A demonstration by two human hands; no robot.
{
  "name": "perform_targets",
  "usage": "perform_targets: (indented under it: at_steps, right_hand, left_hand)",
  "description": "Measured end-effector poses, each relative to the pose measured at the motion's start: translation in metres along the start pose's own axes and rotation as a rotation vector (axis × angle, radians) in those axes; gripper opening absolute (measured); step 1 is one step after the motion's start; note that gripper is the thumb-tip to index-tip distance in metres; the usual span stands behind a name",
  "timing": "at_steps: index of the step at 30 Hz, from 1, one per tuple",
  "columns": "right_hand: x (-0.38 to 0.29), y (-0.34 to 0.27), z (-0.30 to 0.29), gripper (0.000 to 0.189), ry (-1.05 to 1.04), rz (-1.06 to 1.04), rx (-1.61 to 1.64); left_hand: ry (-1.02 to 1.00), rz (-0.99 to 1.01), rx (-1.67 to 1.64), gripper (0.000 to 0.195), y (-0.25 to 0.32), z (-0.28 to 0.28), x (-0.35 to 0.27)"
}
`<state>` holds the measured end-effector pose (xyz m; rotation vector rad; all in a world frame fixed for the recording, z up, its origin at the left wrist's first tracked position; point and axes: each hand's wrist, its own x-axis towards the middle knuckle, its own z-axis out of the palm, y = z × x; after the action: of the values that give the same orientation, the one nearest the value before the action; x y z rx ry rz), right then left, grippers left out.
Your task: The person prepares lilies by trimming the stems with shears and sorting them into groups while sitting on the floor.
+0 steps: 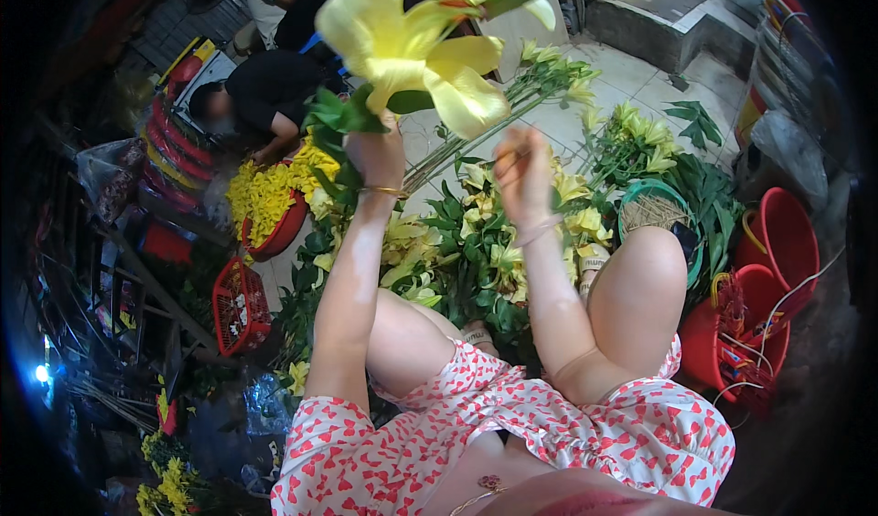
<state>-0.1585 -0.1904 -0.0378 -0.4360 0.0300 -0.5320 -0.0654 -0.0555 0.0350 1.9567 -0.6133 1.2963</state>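
Observation:
My left hand (376, 151) is raised at the upper centre, its fingers closed round the stems of a bunch of yellow lilies (405, 57) with green leaves. The large blooms hang above and to the right of the hand. To their lower right is my right hand (523, 166), its fingers curled; something thin and brownish shows at the fingertips, too blurred to name. Below both hands, a heap of yellow lilies with leaves (480, 242) covers the floor between my feet. Long-stemmed lilies (473, 132) lie on the tiles behind my hands.
A green basket (698, 262) of thin sticks stands beside my right knee, with red buckets (789, 242) farther right. At left are a red basin (285, 231) of yellow flowers and a red plastic basket (240, 310). Another person in black (274, 91) bends over the flowers; someone else sits behind.

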Motion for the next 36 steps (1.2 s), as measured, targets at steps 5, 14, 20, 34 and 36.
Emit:
perform_targets:
  at_steps: [5, 14, 20, 34, 36]
  right_hand:
    - [-0.047, -0.113, 0.064, 0.021, -0.345, -0.923, -0.214]
    - [-0.066, -0.171, 0.172, 0.029, -0.633, -1.798, -1.541]
    - [-0.011, -0.179, 0.160, 0.020, -0.944, -1.438, -2.238]
    - [0.050, -0.094, 0.037, 0.016, -1.038, -1.383, -2.255]
    - [0.052, -0.086, 0.026, 0.018, -0.981, -1.197, -2.345]
  left_hand:
    - [0.097, 0.232, 0.250, 0.019, 0.006, -0.040, 0.014]
    - [0.158, 0.390, 0.349, 0.027, 0.050, -0.069, 0.049]
    - [0.062, 0.369, 0.354, 0.034, 0.038, -0.050, 0.039]
    - [-0.207, 0.599, 0.706, 0.030, -0.051, -0.024, 0.004]
    - [-0.220, 0.570, 0.715, 0.031, -0.062, -0.023, -0.002]
